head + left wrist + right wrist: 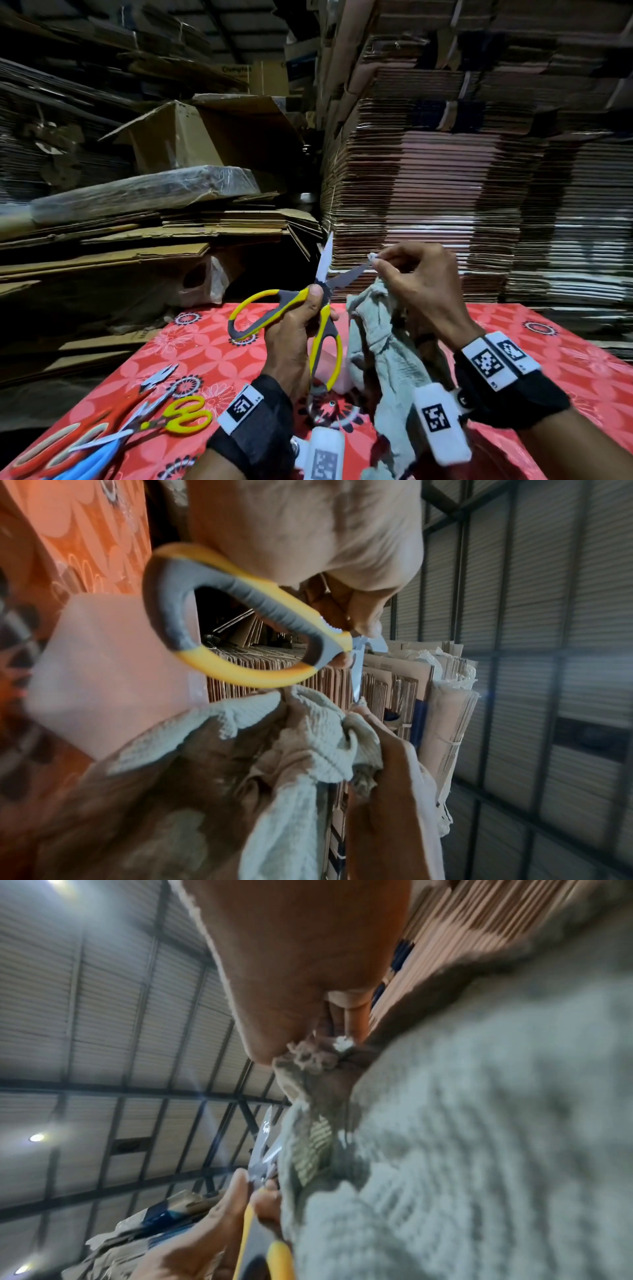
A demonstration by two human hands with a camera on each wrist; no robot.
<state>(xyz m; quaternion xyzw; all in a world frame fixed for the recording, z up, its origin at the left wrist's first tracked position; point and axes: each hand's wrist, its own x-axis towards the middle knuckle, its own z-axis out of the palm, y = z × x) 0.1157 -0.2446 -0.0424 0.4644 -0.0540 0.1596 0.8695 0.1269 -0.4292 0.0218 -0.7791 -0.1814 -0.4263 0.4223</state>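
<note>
Large scissors with yellow-and-grey handles are held up over the table, blades spread apart. My left hand grips them at the pivot, thumb near the blade base. A pale grey-green cloth hangs from my right hand, whose fingertips pinch a bit of the cloth over the tip of the lower blade. In the right wrist view the pinched cloth wad sits between thumb and fingers, with the blades below.
A red flowered tablecloth covers the table. Several other scissors lie at its near left: yellow-handled, orange-handled, blue-handled. A whitish block lies under the hands. Stacks of flattened cardboard stand behind and to the left.
</note>
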